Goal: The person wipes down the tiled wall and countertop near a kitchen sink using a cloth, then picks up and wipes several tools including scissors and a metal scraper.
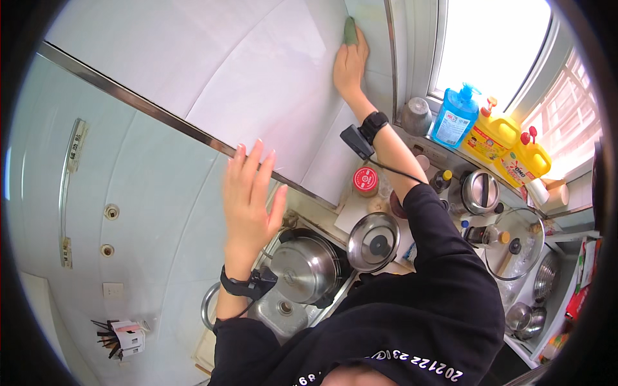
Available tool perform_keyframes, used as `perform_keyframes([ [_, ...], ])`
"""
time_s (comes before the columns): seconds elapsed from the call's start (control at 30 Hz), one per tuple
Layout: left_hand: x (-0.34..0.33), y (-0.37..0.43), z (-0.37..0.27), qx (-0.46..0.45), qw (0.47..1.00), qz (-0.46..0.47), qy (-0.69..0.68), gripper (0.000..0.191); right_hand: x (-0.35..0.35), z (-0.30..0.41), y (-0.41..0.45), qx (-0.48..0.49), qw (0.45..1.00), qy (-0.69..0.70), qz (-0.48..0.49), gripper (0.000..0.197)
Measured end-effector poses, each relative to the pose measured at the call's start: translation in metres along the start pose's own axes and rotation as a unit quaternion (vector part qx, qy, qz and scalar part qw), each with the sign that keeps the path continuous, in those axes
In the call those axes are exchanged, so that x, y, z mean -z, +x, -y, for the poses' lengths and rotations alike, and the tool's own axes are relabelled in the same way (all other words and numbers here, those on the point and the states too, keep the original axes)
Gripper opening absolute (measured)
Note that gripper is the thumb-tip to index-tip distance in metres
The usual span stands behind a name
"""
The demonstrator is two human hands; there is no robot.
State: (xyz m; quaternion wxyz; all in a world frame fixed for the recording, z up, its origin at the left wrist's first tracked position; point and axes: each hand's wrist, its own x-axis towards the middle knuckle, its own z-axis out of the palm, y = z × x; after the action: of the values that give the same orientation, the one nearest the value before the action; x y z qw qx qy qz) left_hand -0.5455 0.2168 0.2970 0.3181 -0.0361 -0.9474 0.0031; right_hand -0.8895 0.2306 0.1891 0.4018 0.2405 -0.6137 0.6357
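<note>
High up, my right hand presses a green scouring pad or cloth against the white wall panel, near the corner by the window. Part of the pad is hidden under my fingers. My left hand is raised in front of the wall, slightly blurred, with fingers spread and holding nothing. Its fingertips overlap the metal trim strip in view; whether they touch it I cannot tell. Both wrists carry black strapped devices. Below my left hand, a steel pot stands over the sink.
On the window ledge stand a blue pump bottle, yellow detergent jugs and a grey jar. Under my right arm the counter holds a red-lidded jar, a steel lid, a glass lid and bottles. A knife holder hangs left.
</note>
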Motion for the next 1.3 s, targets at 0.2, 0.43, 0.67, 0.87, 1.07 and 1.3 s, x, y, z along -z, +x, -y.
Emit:
perform_keyframes([
  [0.2, -0.001, -0.01, -0.008, 0.017, 0.999, 0.013, -0.024, 0.055, 0.011, -0.019, -0.055, -0.183, 0.983, -0.012, 0.005, 0.043],
  [0.43, 0.004, -0.032, -0.022, 0.066, 0.994, 0.052, -0.071, 0.051, 0.035, -0.005, -0.098, -0.317, 0.941, -0.023, 0.119, 0.05],
  [0.67, 0.009, -0.057, -0.037, 0.155, 0.984, 0.011, -0.085, 0.039, 0.062, 0.119, -0.14, -0.19, 0.963, 0.096, 0.164, 0.045],
  [0.87, 0.017, -0.088, -0.063, 0.275, 0.952, -0.035, -0.131, 0.034, 0.081, 0.194, -0.166, 0.064, 0.969, 0.094, 0.221, 0.023],
  [1.07, 0.017, -0.125, -0.074, 0.35, 0.922, -0.073, -0.146, 0.032, 0.118, 0.164, -0.217, 0.084, 0.938, 0.102, 0.32, 0.044],
  [1.3, 0.031, -0.155, -0.078, 0.397, 0.899, -0.116, -0.144, 0.029, 0.148, 0.172, -0.191, -0.075, 0.926, 0.142, 0.342, 0.057],
])
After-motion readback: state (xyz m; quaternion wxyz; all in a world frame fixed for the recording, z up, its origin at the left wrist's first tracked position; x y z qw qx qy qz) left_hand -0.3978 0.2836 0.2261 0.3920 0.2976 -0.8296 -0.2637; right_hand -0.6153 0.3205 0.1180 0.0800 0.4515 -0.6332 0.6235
